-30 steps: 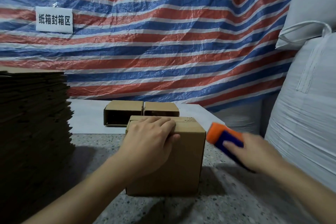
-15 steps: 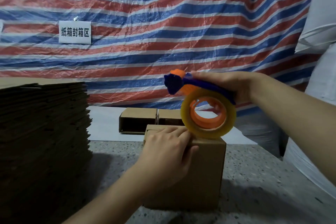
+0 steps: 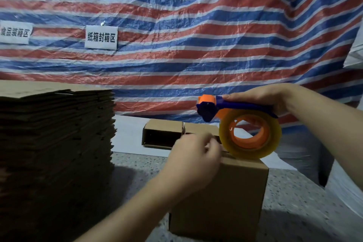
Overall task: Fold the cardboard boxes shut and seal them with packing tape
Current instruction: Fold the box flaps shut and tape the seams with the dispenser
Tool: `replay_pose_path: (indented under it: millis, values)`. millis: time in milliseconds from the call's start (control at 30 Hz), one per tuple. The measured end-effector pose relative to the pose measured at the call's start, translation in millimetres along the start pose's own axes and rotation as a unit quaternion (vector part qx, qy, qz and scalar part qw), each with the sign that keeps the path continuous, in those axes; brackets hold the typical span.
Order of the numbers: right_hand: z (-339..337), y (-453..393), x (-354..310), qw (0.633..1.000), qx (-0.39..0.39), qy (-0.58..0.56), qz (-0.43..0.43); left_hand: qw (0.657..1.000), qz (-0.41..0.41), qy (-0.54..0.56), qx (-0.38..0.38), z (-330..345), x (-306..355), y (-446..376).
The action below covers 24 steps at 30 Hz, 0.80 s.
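While you look down at the speckled worktop, the nearest thing to you is a closed cardboard box, standing upright just in front of you. Your left hand rests at its near top edge with the fingers curled; it is blurred, so whether it pinches a flap or the tape end cannot be told. Just to the right, touching or nearly touching the box top, is a roll of clear packing tape on an orange core, mounted in a blue and orange dispenser. Your right hand grips the dispenser handle from above, fingers wrapped round it.

At your left stands a tall stack of flattened cartons. Farther back, two small boxes lie side by side, the left one open toward you. Behind everything hangs a red, white and blue striped tarpaulin bearing two white paper signs.

You appear to be starting the sealing step. Next, you likely need to stick the tape end down, hold the flaps flat, and draw the dispenser along the seam.
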State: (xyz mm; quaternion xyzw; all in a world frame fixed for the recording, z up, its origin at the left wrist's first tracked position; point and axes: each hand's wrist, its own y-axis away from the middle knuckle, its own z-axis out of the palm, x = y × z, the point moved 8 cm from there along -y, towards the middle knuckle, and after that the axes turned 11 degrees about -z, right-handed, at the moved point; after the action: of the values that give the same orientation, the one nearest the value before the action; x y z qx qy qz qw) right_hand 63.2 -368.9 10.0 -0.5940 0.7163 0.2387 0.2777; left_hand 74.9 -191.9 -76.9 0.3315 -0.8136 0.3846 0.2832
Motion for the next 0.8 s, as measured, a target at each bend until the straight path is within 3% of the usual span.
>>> replay_pose_path:
  millis: [33,100,167,233,367,533,800]
  values:
    - [0.2,-1.5,-0.7,1.0,-0.001,0.002,0.002,0.991,-0.074,0.108,-0.002,-10.9,-10.2,-8.2]
    - [1.5,-4.3,-3.8,1.0,-0.005,0.006,0.009,0.922,-0.216,0.322,-0.026,-22.7,-30.9,-18.9]
    - [6.4,-7.4,-10.3,0.999,-0.026,0.025,0.011,0.851,-0.264,0.451,-0.045,-28.8,-39.0,-25.4]
    - [12.3,-11.6,-18.7,0.997,-0.048,0.064,0.009,0.829,-0.279,0.481,-0.059,-29.4,-42.6,-26.0]
    - [17.7,-17.7,-30.3,0.989,-0.059,0.132,0.008,0.824,-0.286,0.487,-0.057,-24.1,-44.4,-23.7]
    - [18.9,-17.6,-32.8,0.988,-0.07,0.14,0.003,0.806,-0.288,0.511,-0.079,-23.6,-46.2,-22.7]
    - [18.0,-16.4,-29.9,0.988,-0.079,0.133,-0.008,0.827,-0.286,0.48,-0.061,-24.6,-47.4,-24.6]
